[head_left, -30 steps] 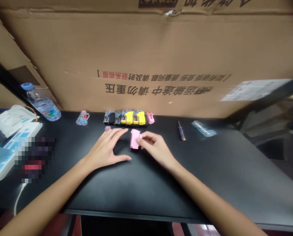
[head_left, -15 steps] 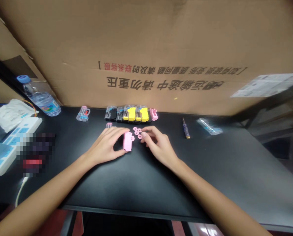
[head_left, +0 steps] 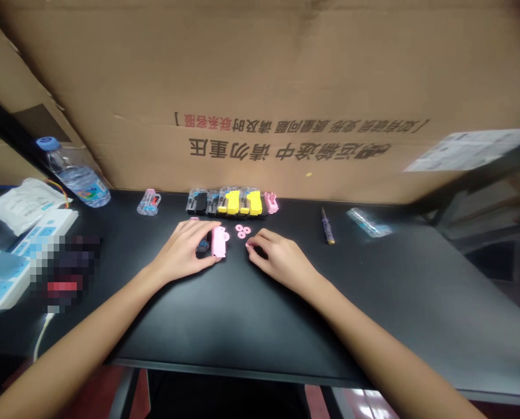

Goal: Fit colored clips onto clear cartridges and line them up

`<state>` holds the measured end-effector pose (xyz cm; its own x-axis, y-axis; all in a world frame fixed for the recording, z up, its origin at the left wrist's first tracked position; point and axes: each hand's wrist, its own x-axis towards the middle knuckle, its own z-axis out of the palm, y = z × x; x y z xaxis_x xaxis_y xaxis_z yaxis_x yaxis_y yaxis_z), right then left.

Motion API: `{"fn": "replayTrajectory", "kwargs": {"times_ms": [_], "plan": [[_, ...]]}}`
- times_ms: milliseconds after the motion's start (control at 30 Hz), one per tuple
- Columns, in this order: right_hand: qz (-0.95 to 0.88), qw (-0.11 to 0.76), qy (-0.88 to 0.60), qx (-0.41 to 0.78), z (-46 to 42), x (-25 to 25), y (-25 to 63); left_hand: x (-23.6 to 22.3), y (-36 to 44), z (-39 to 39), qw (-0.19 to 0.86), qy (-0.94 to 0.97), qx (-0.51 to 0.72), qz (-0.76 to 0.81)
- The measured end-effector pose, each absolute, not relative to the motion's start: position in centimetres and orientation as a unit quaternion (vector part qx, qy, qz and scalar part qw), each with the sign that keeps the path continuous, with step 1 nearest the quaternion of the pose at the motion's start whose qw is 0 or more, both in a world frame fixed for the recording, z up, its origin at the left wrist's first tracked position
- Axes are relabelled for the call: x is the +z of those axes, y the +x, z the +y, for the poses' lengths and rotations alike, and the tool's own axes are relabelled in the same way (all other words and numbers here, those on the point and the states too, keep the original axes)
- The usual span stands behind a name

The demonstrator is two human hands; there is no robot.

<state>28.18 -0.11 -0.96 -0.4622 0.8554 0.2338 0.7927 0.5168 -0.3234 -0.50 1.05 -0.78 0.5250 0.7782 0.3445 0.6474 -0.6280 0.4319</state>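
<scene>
On the black table (head_left: 251,314), my left hand (head_left: 185,251) curls around a small pink plastic block (head_left: 218,241), fingers over its top and thumb beside it. My right hand (head_left: 277,261) rests just right of it, fingertips pinched on a tiny pink ring (head_left: 248,246). Several more pink rings (head_left: 241,231) lie loose between the hands, close to the pink block. Behind them stands a row of small cartridges (head_left: 231,202) in black, yellow and pink against the cardboard.
A big cardboard box (head_left: 286,99) walls off the back. A clear part (head_left: 148,203), a water bottle (head_left: 74,174), a power strip (head_left: 20,253) and a white packet (head_left: 22,203) sit left. A small screwdriver (head_left: 327,227) and clear bag (head_left: 369,223) lie right.
The pink block passed from my right hand to my left and shifted left. Pink rings appeared on the table, and my right hand drew back and pinched one.
</scene>
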Motion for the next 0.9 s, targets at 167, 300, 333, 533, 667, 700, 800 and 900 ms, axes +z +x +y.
{"fn": "replayTrajectory", "kwargs": {"times_ms": [167, 300, 333, 533, 667, 700, 800, 900], "plan": [[-0.846, 0.25, -0.444, 0.158, -0.3, -0.7, 28.0, -0.6, -0.7, 1.2, 0.13, 0.87, 0.254, 0.402], [-0.756, 0.366, -0.439, 0.318, -0.6, -0.5, 26.7, -0.4, -0.5, 1.0, 0.141, 0.88, 0.248, 0.381], [-0.732, 0.383, -0.441, 0.35, -0.8, -0.5, 26.3, -0.4, -0.4, 0.9, 0.145, 0.883, 0.244, 0.374], [-0.661, 0.411, -0.434, 0.454, -1.3, -1.0, 25.0, -0.5, 0.3, 0.3, 0.157, 0.892, 0.241, 0.348], [-0.624, 0.427, -0.429, 0.495, -1.1, -1.4, 24.9, -0.4, 0.6, 0.1, 0.153, 0.897, 0.239, 0.338], [-0.609, 0.427, -0.43, 0.512, -1.0, -1.4, 24.9, -0.3, 0.7, 0.0, 0.151, 0.899, 0.237, 0.337], [-0.58, 0.41, -0.433, 0.555, -0.9, -1.1, 25.1, -0.1, 0.7, -0.1, 0.149, 0.901, 0.231, 0.335], [-0.579, 0.386, -0.429, 0.576, -0.8, -0.7, 25.4, -0.1, 0.7, -0.1, 0.148, 0.901, 0.23, 0.336]]}}
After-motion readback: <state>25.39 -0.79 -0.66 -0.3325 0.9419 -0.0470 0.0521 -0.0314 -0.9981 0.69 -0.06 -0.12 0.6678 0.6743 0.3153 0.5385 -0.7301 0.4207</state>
